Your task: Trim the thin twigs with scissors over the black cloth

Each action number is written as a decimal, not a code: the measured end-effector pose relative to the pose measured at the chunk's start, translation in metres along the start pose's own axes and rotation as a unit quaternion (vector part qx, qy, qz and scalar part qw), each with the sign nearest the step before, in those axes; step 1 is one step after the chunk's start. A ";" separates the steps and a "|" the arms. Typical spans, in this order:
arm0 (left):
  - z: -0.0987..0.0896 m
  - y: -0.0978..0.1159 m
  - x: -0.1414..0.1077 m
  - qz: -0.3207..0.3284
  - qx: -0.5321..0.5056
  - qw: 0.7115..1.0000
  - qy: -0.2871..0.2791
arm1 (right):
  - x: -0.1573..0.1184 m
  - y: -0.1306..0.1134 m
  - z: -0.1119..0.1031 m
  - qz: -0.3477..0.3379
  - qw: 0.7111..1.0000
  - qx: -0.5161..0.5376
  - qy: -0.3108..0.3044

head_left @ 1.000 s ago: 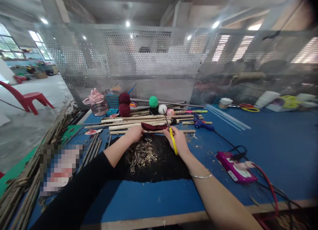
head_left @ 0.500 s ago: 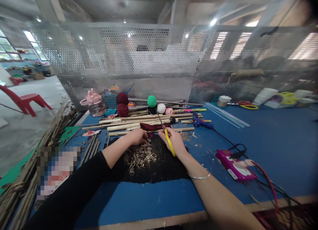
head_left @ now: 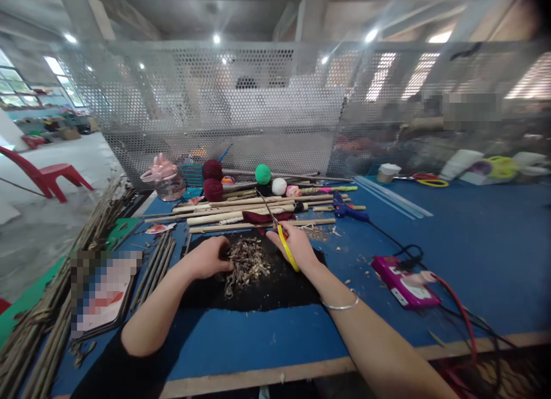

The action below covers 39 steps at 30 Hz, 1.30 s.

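A heap of dry brownish shavings (head_left: 246,262) lies on a black cloth (head_left: 275,298) in front of me. At the heap's left edge is my left hand (head_left: 210,255), its thumb and curved fingers apart, touching the shavings; its fingertips are partly hidden. My right hand (head_left: 299,244) rests over the right part of the cloth, closed around scissors with yellow handles (head_left: 287,248). Their blades point up and to the left, toward a dark red cloth (head_left: 258,217) behind the heap.
Pale sticks (head_left: 232,216) lie across the back, with yarn balls (head_left: 212,169) behind them. On the right are a blue glue gun (head_left: 350,209) and a magenta power strip (head_left: 404,284). Bundled twigs (head_left: 51,313) and a phone-like slab (head_left: 120,301) lie left.
My left hand has moved left and toward me, from the heap's far side to its left edge. My right hand has shifted slightly left with the scissors.
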State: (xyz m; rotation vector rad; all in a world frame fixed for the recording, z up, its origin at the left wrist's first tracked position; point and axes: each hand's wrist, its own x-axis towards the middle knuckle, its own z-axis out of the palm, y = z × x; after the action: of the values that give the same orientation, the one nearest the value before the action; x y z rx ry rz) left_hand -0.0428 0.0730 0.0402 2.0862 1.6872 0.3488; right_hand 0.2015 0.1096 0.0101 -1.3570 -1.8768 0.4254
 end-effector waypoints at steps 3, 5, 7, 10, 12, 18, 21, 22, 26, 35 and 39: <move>0.005 -0.014 -0.002 -0.024 -0.059 0.997 0.041 | -0.003 -0.004 0.002 -0.010 1.000 -0.008 -0.008; 0.008 -0.020 0.000 -0.038 -0.115 0.989 0.081 | -0.004 -0.005 0.003 -0.020 1.000 -0.010 -0.016; 0.013 -0.023 -0.001 -0.049 -0.167 0.978 0.118 | -0.005 -0.006 0.005 -0.029 0.999 -0.012 -0.023; 0.019 -0.021 -0.006 -0.042 -0.210 0.967 0.137 | -0.006 -0.006 0.007 -0.028 0.999 -0.017 -0.023; 0.019 -0.020 -0.010 -0.022 -0.222 0.966 0.131 | -0.007 -0.007 0.007 -0.022 0.999 -0.020 -0.025; 0.001 -0.024 -0.017 -0.025 -0.196 0.971 0.134 | -0.007 -0.014 0.004 -0.015 0.999 -0.014 -0.032; -0.004 -0.024 -0.020 0.008 -0.172 0.980 0.099 | -0.007 -0.015 0.005 -0.007 0.999 -0.018 -0.031; -0.004 -0.023 -0.021 0.022 -0.164 0.982 0.087 | -0.007 -0.015 0.006 -0.006 0.999 -0.021 -0.033; 0.005 -0.019 -0.020 0.041 -0.147 0.985 0.076 | -0.009 -0.014 0.008 -0.006 0.998 -0.033 -0.049; 0.027 -0.014 -0.006 0.108 -0.114 0.986 0.050 | -0.010 -0.015 0.012 -0.008 0.998 -0.009 -0.057; 0.018 -0.014 -0.011 0.097 -0.118 0.987 0.056 | -0.010 -0.015 0.013 -0.009 0.998 -0.002 -0.056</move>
State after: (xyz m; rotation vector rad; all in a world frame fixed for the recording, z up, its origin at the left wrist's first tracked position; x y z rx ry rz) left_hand -0.0488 0.0618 0.0184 2.0872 1.4251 0.7047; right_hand 0.1834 0.0965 0.0078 -1.3418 -1.9809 0.4987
